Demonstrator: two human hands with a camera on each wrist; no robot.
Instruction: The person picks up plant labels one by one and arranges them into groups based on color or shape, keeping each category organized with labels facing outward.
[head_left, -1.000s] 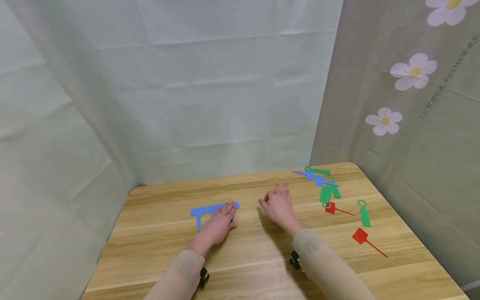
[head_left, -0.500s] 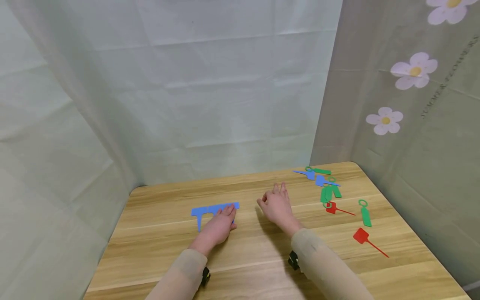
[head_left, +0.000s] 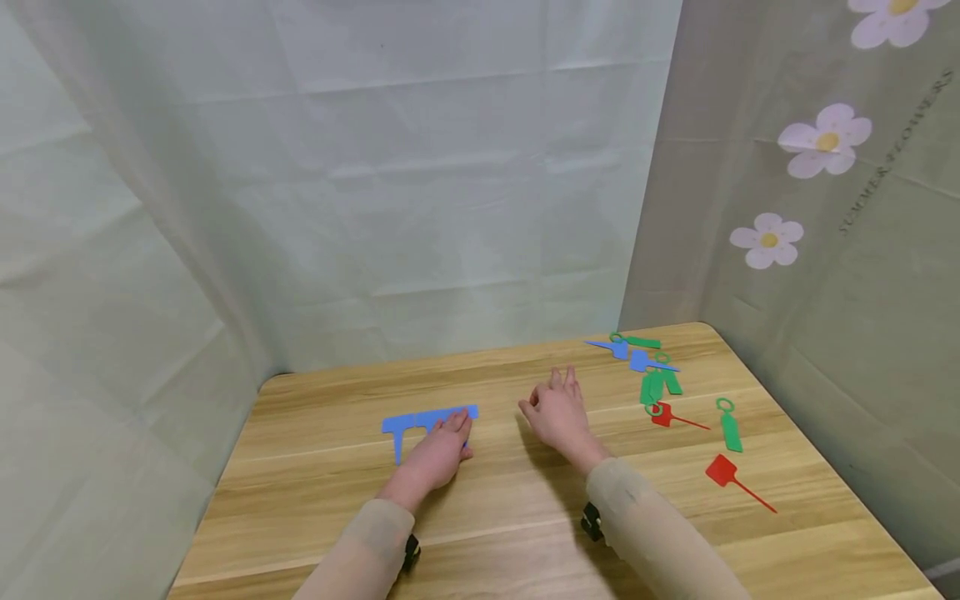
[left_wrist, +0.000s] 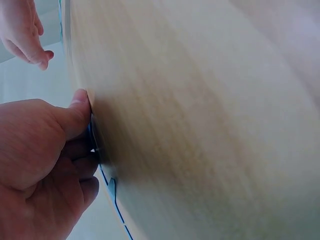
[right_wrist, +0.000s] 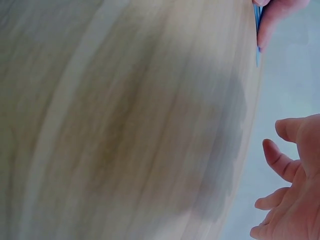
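Note:
Flat blue T-shaped plant labels [head_left: 397, 425] lie side by side in a row on the wooden table, left of centre, their pointed stems toward the person. My left hand [head_left: 433, 461] rests on the right part of this row, fingers laid over the labels and hiding some of them. In the left wrist view, the left hand [left_wrist: 35, 150] has its thumb tip at the tabletop and its fingertips at the labels' thin edge [left_wrist: 120, 212]. To the right, my right hand [head_left: 558, 417] hovers over bare wood, thumb near a bent index finger. The right wrist view shows the right hand [right_wrist: 300, 185] holding nothing.
At the table's back right lie two more blue labels [head_left: 640, 361], several green tags with rings [head_left: 731, 433] and two red square-headed tags with thin stems [head_left: 722, 471]. Pale cloth [head_left: 450, 183] hangs behind the table [head_left: 300, 492], and flower-printed cloth [head_left: 862, 292] at the right.

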